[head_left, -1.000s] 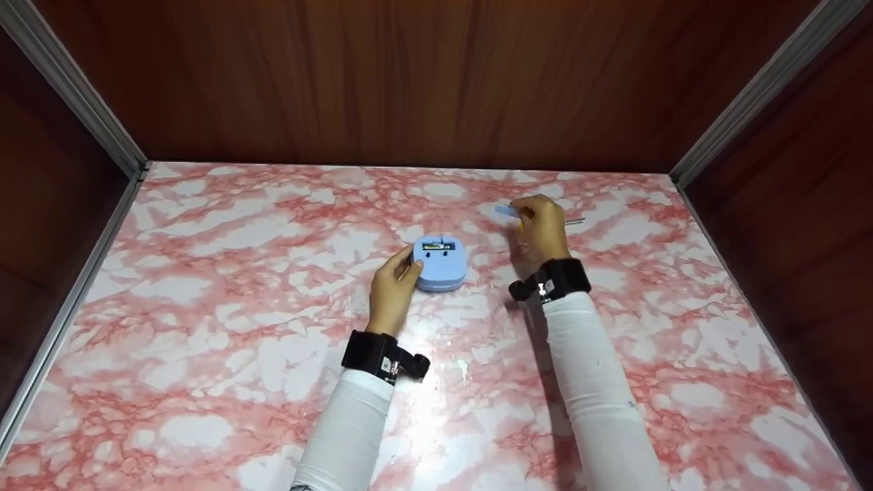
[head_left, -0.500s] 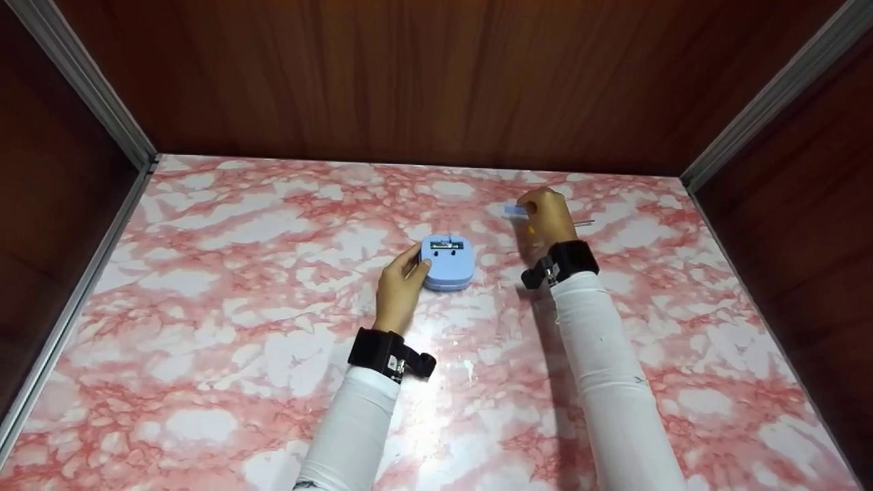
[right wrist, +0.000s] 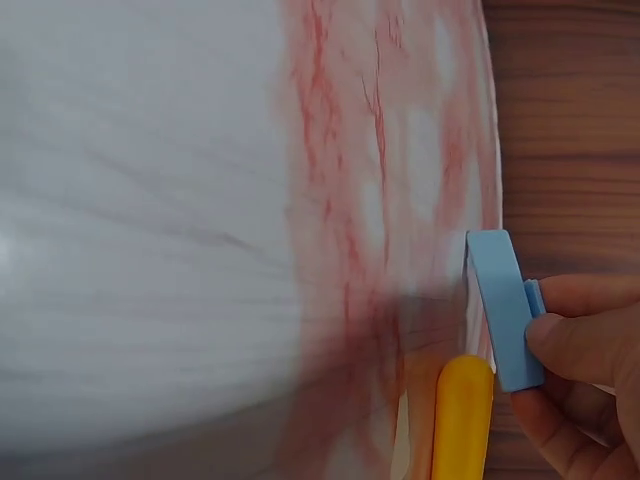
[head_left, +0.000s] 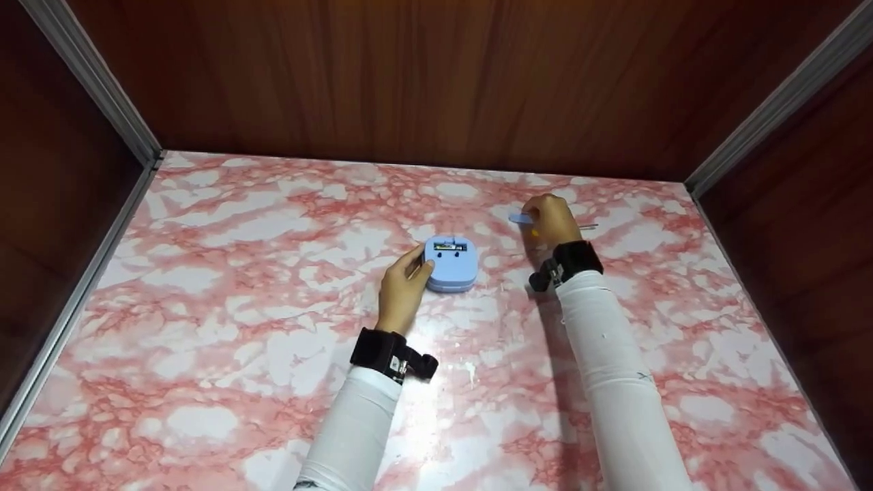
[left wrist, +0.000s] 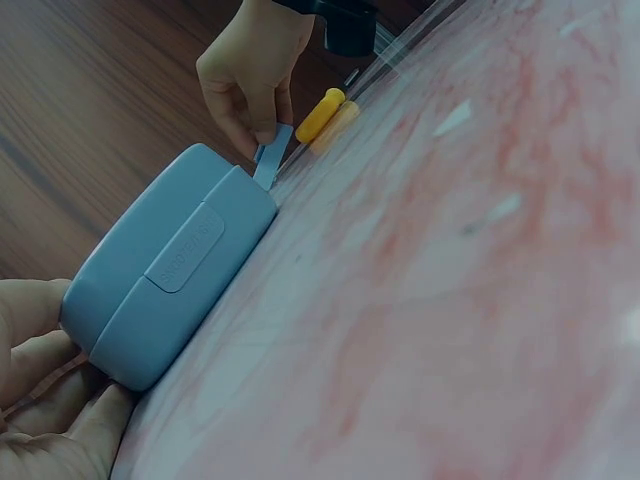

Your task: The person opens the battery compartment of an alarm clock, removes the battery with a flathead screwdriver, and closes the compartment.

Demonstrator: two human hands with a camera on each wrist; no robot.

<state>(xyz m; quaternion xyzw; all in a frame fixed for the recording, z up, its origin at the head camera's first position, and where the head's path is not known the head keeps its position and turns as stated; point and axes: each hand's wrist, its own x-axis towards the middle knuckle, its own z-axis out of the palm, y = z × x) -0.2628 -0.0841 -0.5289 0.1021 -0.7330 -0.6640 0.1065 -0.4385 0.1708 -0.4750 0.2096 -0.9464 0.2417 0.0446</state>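
A rounded light-blue plastic case [head_left: 451,271] lies on the table with an open battery slot in its top. One battery [head_left: 450,247] shows inside that slot, and two small black dots sit below it. My left hand [head_left: 402,283] grips the case at its left side, thumb on the top edge. Between thumb and fingers, my right hand [head_left: 554,219] pinches a small light-blue battery cover [right wrist: 505,310], to the right of the case. A yellow-handled screwdriver [right wrist: 463,420] lies close to the right hand, its metal shaft [head_left: 590,226] pointing right in the head view.
The table [head_left: 239,307] has a red and white marbled top. Dark wood panels [head_left: 409,82] stand at the back and both sides, with metal corner strips [head_left: 102,88]. White scraps or marks [left wrist: 455,118] show on the surface.
The head view has shifted a little. Over the last half second my right hand has come down slightly with the cover, which now lies at a different tilt. My left hand still holds the case.
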